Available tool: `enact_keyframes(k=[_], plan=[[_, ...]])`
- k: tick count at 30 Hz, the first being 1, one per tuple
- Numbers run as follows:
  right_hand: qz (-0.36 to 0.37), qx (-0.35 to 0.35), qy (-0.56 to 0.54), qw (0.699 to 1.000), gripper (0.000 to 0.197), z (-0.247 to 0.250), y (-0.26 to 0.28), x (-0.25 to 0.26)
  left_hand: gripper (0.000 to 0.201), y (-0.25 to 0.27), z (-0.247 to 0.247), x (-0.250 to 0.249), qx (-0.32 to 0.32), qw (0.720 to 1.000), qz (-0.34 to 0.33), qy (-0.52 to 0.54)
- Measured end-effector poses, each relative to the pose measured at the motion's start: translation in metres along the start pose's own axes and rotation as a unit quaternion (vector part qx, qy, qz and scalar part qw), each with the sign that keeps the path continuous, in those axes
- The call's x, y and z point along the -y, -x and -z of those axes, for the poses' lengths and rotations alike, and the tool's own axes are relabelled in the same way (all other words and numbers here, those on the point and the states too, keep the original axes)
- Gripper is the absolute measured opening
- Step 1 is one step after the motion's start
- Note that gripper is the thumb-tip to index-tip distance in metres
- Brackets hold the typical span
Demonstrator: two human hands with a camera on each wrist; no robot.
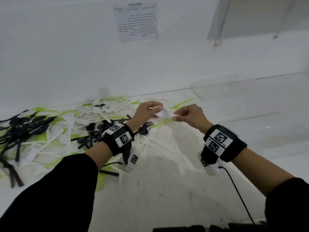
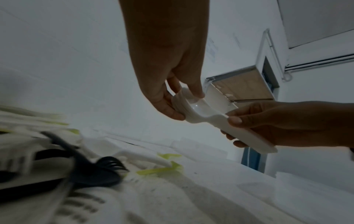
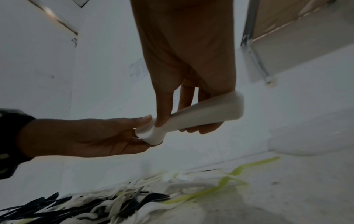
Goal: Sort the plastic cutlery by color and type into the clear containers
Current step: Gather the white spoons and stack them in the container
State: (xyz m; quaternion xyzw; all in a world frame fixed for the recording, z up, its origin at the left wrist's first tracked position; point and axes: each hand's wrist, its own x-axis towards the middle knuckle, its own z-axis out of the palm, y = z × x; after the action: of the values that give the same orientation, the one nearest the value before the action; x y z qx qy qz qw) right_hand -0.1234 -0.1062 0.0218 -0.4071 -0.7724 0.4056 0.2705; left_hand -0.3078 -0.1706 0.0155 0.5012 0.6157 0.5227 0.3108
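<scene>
Both hands hold one stack of nested white plastic spoons point(image 1: 164, 113) above the white table point(image 1: 167, 190). My left hand point(image 1: 156, 109) pinches the bowl end of the spoon stack point(image 2: 199, 109) between thumb and fingers. My right hand point(image 1: 175, 115) grips the handle end; in the left wrist view the right hand point(image 2: 236, 131) wraps the handles. The right wrist view shows the spoon stack point(image 3: 210, 112) running from my right hand point(image 3: 180, 125) to the left hand point(image 3: 146, 133). Faint clear containers point(image 1: 275, 134) stand on the right.
A mixed pile of black, white and green cutlery point(image 1: 50, 134) covers the table's left and back. Black forks point(image 1: 147, 125) lie just below my left hand. A green knife point(image 1: 182, 103) lies behind the hands. A black cable point(image 1: 237, 193) trails from my right wrist.
</scene>
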Motion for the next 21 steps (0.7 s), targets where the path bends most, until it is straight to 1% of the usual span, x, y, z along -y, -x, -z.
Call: enact_keyframes(k=[3,6,9,11,14,18,21], plan=[[-0.003,-0.029,-0.004,1.0,0.031,0.031,0.013,-0.012,0.015,-0.006,-0.035,-0.012,0.015,0.999,-0.027,0.009],[-0.01,-0.05,0.012,0.999,0.028,0.065,0.026,-0.025,0.013,-0.012,-0.072,-0.024,0.04,0.998,-0.018,0.04],[-0.017,-0.054,0.018,0.998,0.024,0.101,0.039,-0.042,0.008,-0.019,-0.11,-0.037,0.068,0.996,-0.021,0.047],[-0.025,-0.045,0.021,0.998,0.022,0.126,0.045,-0.055,0.003,-0.022,-0.136,-0.046,0.083,0.995,-0.026,0.044],[-0.033,-0.024,0.033,0.999,0.021,0.162,0.052,-0.075,0.004,-0.025,-0.174,-0.055,0.085,0.996,-0.024,0.033],[-0.009,0.003,0.064,0.998,0.023,0.204,0.051,-0.101,0.003,-0.027,-0.217,-0.057,0.075,0.997,-0.022,0.017],[0.017,0.032,0.096,0.995,0.024,0.231,0.046,-0.121,0.005,-0.025,-0.246,-0.058,0.067,0.997,-0.022,-0.014]])
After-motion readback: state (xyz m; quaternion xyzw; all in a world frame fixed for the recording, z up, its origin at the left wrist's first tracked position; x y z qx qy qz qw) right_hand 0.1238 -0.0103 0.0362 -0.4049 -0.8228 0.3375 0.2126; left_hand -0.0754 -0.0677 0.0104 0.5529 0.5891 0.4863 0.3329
